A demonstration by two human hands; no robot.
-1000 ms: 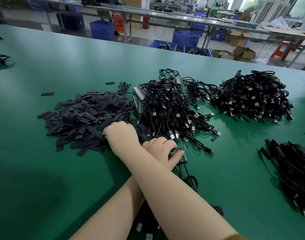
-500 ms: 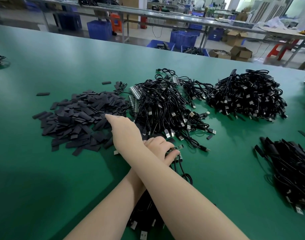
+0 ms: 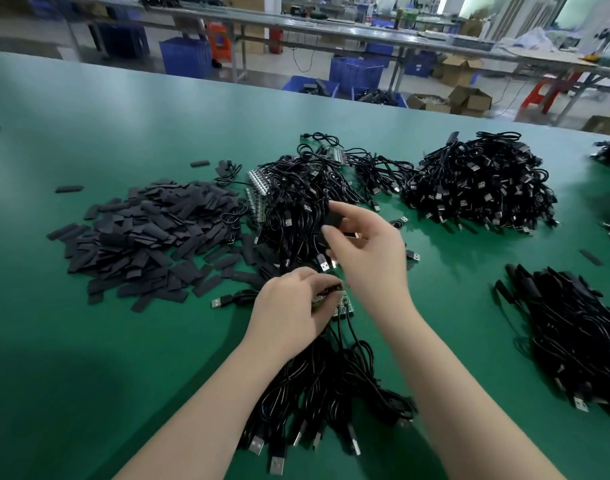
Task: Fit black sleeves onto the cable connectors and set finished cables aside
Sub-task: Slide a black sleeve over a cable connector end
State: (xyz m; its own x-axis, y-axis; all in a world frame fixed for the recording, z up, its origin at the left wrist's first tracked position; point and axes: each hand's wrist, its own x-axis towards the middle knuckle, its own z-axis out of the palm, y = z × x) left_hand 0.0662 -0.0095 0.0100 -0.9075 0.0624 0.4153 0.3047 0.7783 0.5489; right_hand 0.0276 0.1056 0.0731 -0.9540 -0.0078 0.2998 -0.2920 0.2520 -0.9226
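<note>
My left hand (image 3: 293, 310) grips the small green circuit-board ends (image 3: 345, 308) of a bunch of black cables (image 3: 324, 393), which trails toward me with its USB plugs near the table's front edge. Just above it, my right hand (image 3: 369, 251) pinches one black sleeve (image 3: 332, 220) between thumb and fingers, held over the near edge of the middle cable heap (image 3: 293, 199). The loose heap of flat black sleeves (image 3: 147, 237) lies to the left of both hands.
A second heap of black cables (image 3: 476, 185) lies at the back right, and another pile of cables (image 3: 580, 341) at the right edge. Stray sleeves (image 3: 69, 189) dot the green table (image 3: 89, 341). Benches, blue crates and boxes stand beyond the table.
My right arm, crossed over the left to reach the sleeve heap, has swung back to the right and now holds a sleeve. The left hand stayed on the cable ends.
</note>
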